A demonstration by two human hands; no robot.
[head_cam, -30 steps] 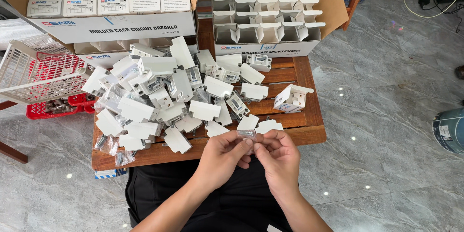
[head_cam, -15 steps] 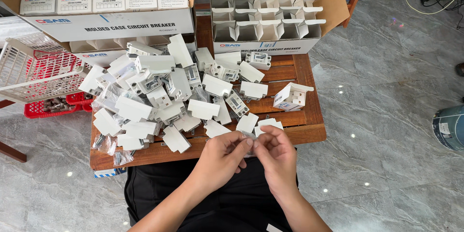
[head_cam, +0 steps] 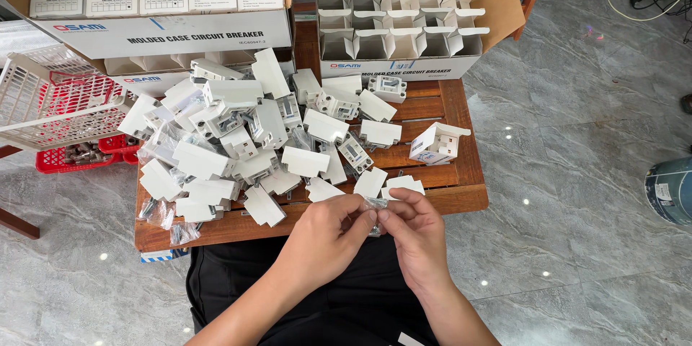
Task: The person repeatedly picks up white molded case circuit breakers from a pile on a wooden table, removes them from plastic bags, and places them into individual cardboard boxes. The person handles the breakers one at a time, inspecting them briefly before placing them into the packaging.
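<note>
- Left hand and right hand are both pinching a small clear plastic bag of metal hardware, fingertips closed on it, just off the front edge of the brown slatted wooden table.
- White rectangular plastic breaker parts are lying piled across the table's left and middle.
- Open cardboard box of empty white cartons is sitting at the back right corner.
- White plastic lattice basket is overhanging the left edge.

small clear plastic bag | crinkled, holding small metal parts | pinched between both hands' fingertips | just off table edge
</note>
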